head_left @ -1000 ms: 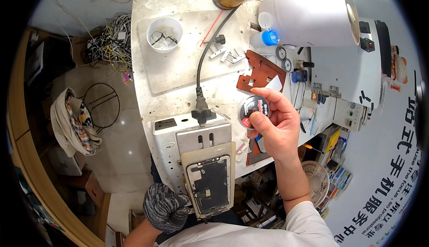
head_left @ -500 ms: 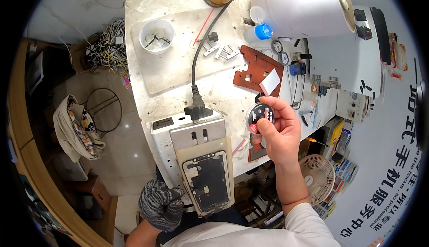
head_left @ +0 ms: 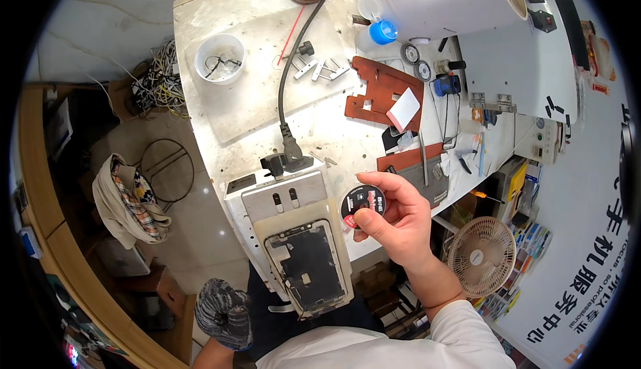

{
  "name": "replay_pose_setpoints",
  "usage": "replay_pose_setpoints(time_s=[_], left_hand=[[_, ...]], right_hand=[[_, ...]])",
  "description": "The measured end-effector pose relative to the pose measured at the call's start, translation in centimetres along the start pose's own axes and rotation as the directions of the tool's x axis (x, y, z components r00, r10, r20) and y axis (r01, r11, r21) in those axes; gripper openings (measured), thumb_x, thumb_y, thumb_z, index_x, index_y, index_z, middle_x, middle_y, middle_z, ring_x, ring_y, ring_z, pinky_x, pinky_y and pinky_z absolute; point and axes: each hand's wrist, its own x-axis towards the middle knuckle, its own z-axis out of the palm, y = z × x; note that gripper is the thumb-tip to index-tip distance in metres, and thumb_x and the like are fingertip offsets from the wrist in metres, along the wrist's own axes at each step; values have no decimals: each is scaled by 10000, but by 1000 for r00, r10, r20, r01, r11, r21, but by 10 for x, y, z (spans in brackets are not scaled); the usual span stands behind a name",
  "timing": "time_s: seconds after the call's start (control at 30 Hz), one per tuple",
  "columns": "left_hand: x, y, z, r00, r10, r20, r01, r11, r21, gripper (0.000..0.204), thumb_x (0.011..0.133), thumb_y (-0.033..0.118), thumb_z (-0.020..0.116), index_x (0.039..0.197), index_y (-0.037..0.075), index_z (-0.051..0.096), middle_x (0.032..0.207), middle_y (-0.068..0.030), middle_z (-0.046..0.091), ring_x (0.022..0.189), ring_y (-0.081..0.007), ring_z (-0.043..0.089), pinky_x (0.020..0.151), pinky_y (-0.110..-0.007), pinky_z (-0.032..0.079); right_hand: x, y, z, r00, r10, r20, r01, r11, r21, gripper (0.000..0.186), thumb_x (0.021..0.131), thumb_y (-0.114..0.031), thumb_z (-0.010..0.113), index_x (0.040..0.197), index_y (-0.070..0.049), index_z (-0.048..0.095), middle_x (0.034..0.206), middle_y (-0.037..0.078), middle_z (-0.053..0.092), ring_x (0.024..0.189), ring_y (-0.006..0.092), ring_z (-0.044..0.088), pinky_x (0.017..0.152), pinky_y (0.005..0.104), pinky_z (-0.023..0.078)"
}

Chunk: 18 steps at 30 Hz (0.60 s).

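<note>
In my right hand [head_left: 400,222], thumb and fingers are closed on a small flat round spool [head_left: 361,203] with a black and red label. I hold it above the bench's front edge, just right of a metal separator machine [head_left: 284,199]. On that machine's plate lies a phone screen assembly [head_left: 308,262], dark with a pale frame. My left hand [head_left: 225,313] wears a grey knitted glove and hangs low, left of the machine and apart from it. Its fingers are curled; whatever they may hold is hidden.
A black power cable [head_left: 286,88] runs from the machine up the bench [head_left: 207,115]. Farther back stand a white tub [head_left: 220,59], a blue-capped bottle [head_left: 383,32] and a big white cylinder [head_left: 444,2]. Brown mats [head_left: 374,88] lie right; a fan [head_left: 482,255] stands below.
My right hand has brought the spool down and left, toward me. My left hand has moved away from the machine's side, down and left. The whole view has shifted a little.
</note>
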Motion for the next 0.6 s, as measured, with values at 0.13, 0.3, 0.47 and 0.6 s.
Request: replay_pose_setpoints(time_s=[0.13,0.3,0.47,0.6], left_hand=[[-2,0,-2,999,-42,-13,43,999,14,142,916,139,535,856,29,603,789,-99,607,685,-212,561,689,-355,490],[0,2,-2,997,-70,-28,71,997,22,138,916,130,534,855,27,602,787,-97,605,684,-207,558,690,-354,489],[2,4,-1,996,-81,-28,82,996,30,134,915,122,532,855,24,601,786,-96,603,684,-202,555,692,-352,489],[10,4,3,996,-78,-31,79,996,32,131,915,116,532,855,23,601,784,-94,601,683,-199,553,693,-351,488]], right_hand=[[-4,-2,0,998,19,-52,-20,999,-26,395,837,6,644,1203,45,502,955,86,599,780,92,610,615,219,555],[-12,-1,-7,995,21,-93,-23,999,-24,395,832,23,637,1202,52,502,943,93,609,773,100,619,618,221,561],[-23,-1,-14,989,28,-145,-29,1000,-5,391,831,38,627,1200,58,499,951,106,619,790,112,628,624,228,565],[-34,2,-21,983,41,-179,-39,999,15,378,823,33,629,1180,58,508,932,105,619,768,112,629,602,228,569]])
